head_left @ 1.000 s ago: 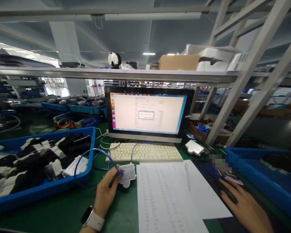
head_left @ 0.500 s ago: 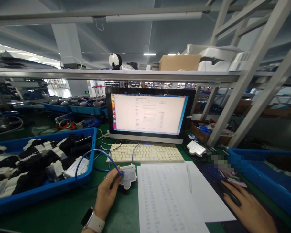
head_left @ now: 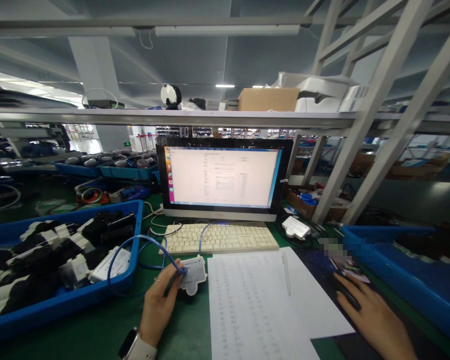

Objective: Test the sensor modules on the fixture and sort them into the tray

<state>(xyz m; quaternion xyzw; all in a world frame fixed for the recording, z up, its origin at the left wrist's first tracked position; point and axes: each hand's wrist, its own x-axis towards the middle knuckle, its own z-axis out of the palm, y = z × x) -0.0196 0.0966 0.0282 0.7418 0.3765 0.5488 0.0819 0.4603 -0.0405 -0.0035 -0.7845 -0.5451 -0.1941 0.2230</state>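
Observation:
With fingers pinched, my left hand (head_left: 161, 296) grips the end of a blue cable (head_left: 150, 239) against the face of a small white plastic module (head_left: 193, 274). Fingertips hide where the cable meets the module. The cable loops left over the rim of a blue bin. My right hand (head_left: 373, 312) is wrapped over a black computer mouse (head_left: 347, 294) on a dark mouse pad (head_left: 315, 260). Between my hands lie printed sheets of paper (head_left: 247, 300) with a pen (head_left: 286, 274) on top. Behind them are a cream keyboard (head_left: 219, 237) and a lit monitor (head_left: 221, 177) showing a form.
At left a blue bin (head_left: 135, 250) holds black and white parts; another blue bin (head_left: 408, 280) stands at right. A second white module (head_left: 296, 227) lies beside the keyboard. A shelf (head_left: 210, 117) crosses above the monitor, with slanted metal bars (head_left: 375, 115) at right.
The whole view has shifted slightly, so things appear a little further left. My left hand keeps its grip on the cable, and my right hand stays on the mouse.

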